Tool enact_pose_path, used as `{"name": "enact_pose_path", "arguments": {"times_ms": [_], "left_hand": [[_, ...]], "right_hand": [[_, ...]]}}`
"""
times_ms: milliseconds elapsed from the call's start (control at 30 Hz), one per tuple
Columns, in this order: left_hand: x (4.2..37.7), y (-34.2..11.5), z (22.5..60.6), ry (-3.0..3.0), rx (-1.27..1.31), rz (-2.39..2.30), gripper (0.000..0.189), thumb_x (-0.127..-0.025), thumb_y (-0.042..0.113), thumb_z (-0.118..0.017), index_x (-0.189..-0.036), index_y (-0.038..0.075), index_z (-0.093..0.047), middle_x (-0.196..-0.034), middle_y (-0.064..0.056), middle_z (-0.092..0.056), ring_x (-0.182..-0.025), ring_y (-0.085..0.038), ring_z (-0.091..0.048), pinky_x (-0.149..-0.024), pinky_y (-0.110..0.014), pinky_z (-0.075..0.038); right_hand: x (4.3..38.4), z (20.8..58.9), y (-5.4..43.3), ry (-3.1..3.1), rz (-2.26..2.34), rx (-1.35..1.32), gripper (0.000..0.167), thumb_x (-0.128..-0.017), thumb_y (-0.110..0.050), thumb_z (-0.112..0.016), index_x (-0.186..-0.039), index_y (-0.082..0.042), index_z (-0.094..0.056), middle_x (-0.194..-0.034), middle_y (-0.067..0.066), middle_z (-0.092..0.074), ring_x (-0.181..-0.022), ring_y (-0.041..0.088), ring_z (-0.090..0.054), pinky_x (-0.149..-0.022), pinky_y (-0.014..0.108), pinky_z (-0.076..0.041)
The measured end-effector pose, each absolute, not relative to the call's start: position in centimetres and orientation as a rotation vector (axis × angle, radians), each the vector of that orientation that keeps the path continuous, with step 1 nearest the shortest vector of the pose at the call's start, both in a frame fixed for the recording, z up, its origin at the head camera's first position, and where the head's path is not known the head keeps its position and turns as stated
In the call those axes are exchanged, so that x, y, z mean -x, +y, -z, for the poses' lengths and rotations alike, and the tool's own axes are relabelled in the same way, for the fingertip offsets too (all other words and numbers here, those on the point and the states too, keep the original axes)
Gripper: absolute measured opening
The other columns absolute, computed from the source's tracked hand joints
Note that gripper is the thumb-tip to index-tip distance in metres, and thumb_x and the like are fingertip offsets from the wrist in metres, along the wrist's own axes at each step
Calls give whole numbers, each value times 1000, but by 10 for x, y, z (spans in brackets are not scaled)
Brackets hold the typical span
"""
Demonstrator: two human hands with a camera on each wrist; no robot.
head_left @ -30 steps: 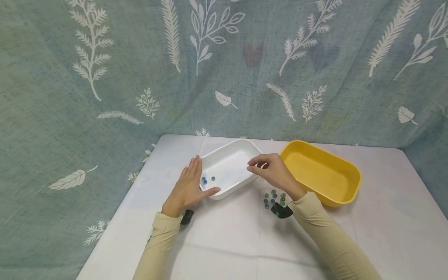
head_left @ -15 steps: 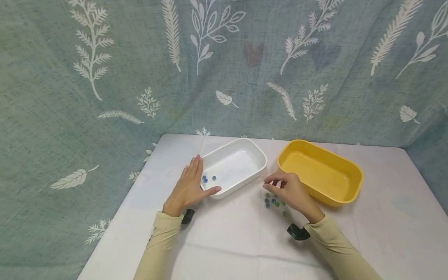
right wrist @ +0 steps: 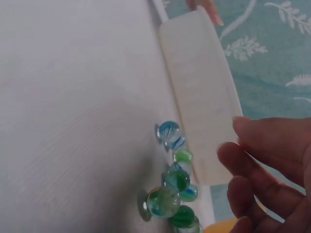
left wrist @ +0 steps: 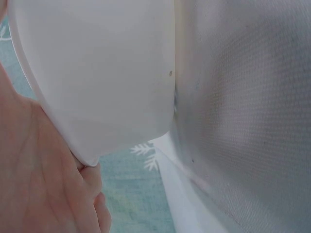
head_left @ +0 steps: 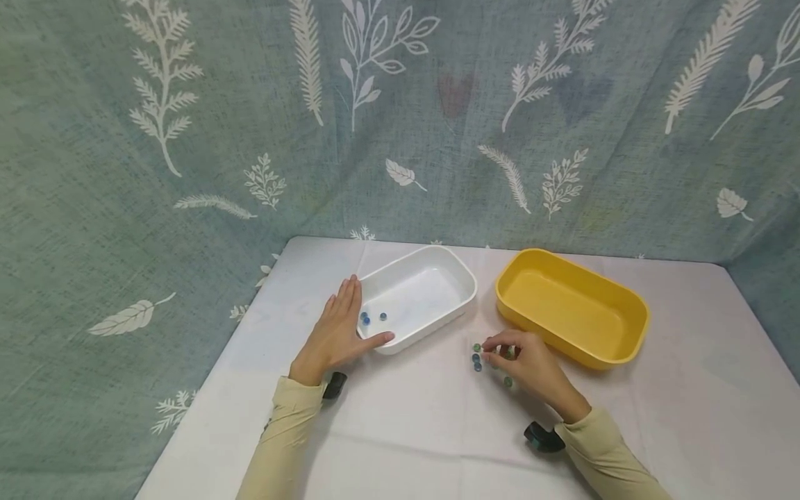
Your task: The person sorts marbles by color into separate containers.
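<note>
My left hand (head_left: 337, 340) lies against the left end of a white tray (head_left: 431, 295), fingers straight and thumb spread along the near rim. Several blue glass marbles (head_left: 366, 320) rest at that end inside the tray. On the white cloth to the right, my right hand (head_left: 531, 364) hovers over a cluster of blue and green marbles (head_left: 478, 366), partly hiding it. In the right wrist view, a gap shows between thumb and forefinger with nothing in it, and the swirled green marble (right wrist: 164, 202) sits below, apart from the fingertips.
A yellow tray (head_left: 571, 305) stands at the right, just behind my right hand. Leaf-patterned green fabric (head_left: 400, 139) hangs behind the table. Small black devices are worn at the left wrist (head_left: 334, 386) and right wrist (head_left: 544, 437).
My right hand has moved from above the white tray's right end down and toward me, to the marbles on the cloth. The left hand stays against the white tray.
</note>
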State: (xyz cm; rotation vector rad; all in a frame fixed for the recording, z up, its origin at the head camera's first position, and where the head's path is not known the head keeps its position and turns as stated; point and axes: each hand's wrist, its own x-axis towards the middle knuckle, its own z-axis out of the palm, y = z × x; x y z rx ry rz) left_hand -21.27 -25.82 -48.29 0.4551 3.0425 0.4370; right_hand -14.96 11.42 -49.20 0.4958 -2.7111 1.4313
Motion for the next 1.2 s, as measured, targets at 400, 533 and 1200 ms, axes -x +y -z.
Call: {"name": "enact_pose_path", "arguments": {"times_ms": [400,533,1200], "left_hand": [[212,-256,481,3041,-457,-432,129,-83,84,-57,-165,3,2,-176,-12,6,-165,-30,2,-133,-53,-8],[212,-257,482,3043,-460,-427,129,-84,84,-56,-165,3,2,-176,-12,7,-165,-30,2,-133,-53,-8],[213,-257,482,3048,-467,-422,129,-83,84,-57,-165,3,2,-176,-12,6,-165,-30,2,-133,-54,-8]], "right_hand": [[147,502,115,-2775,-1262,-584,12,-83,-10,-85,-92,-16,-80,-89,-8,-72,-79,7,-59,-70,21,-51],[147,505,115,-2783,-1213,-636,13,-83,-10,-86,-93,-16,-80,-89,-10,-72,-82,8,-60,-73,23,-53],[140,505,100,-2859,-879,-628,12,-81,-16,-88,-92,-16,-82,-93,-7,-76,-84,5,-58,-75,26,-53]]}}
